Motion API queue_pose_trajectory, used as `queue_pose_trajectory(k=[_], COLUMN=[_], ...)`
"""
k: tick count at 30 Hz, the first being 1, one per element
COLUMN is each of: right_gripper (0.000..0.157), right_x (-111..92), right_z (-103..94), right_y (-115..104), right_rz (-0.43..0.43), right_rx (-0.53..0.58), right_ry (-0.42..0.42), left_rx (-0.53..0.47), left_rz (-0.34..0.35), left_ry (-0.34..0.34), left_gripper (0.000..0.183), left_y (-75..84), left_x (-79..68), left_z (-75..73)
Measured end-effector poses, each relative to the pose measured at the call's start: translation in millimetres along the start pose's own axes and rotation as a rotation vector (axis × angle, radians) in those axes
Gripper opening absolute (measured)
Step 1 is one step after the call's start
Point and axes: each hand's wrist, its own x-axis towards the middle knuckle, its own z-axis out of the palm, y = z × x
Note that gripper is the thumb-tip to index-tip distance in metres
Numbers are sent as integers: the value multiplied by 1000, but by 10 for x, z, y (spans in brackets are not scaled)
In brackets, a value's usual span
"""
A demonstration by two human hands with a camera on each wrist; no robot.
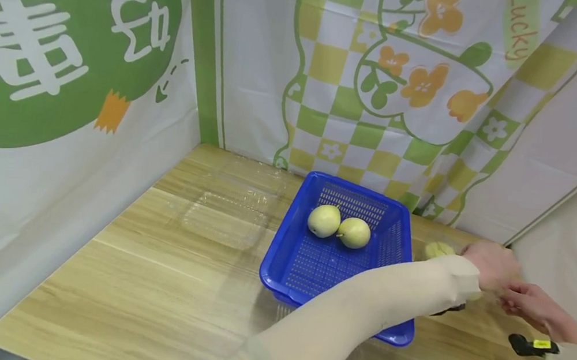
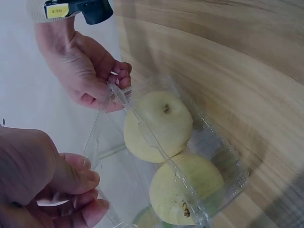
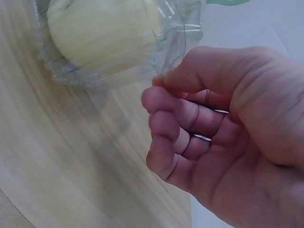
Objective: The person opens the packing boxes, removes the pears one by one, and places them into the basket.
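At the table's right side, a clear plastic box [image 2: 232, 178] holds two pale yellow pears [image 2: 159, 126], one with a brown spot. Its thin lid stands partly raised over them. With thumb and fingertips, my left hand [image 2: 52, 185] pinches the lid's edge in the left wrist view. My right hand [image 2: 90, 71] pinches the corner of the box across from it, its other fingers curled. In the head view, my left hand [image 1: 494, 266] and right hand [image 1: 537, 308] are close together, covering much of the box.
A blue plastic basket [image 1: 316, 272] stands mid-table beneath my left forearm, with two pears [image 1: 324, 220] side by side in it. To its left lies another clear plastic box [image 1: 224, 220], open. Printed curtains [image 1: 259, 55] hang behind and beside the wooden table [image 1: 153, 283].
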Motion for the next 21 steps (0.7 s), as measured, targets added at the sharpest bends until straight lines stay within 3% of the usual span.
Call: queue_pose_trajectory(k=[4,14,21], right_gripper=[26,20,28], right_x=[44,114,138], right_z=[50,116,123], right_y=[6,4,-12], right_rz=[-22,27,86], right_rx=[-26,-96,-207], right_ry=[17,40,88], left_rx=[61,193,136], left_rz=[1,26,-2], left_ry=[27,43,73], left_gripper=[19,16,14], left_y=[-17,-39,-68], left_x=[15,22,29], left_z=[30,106,104])
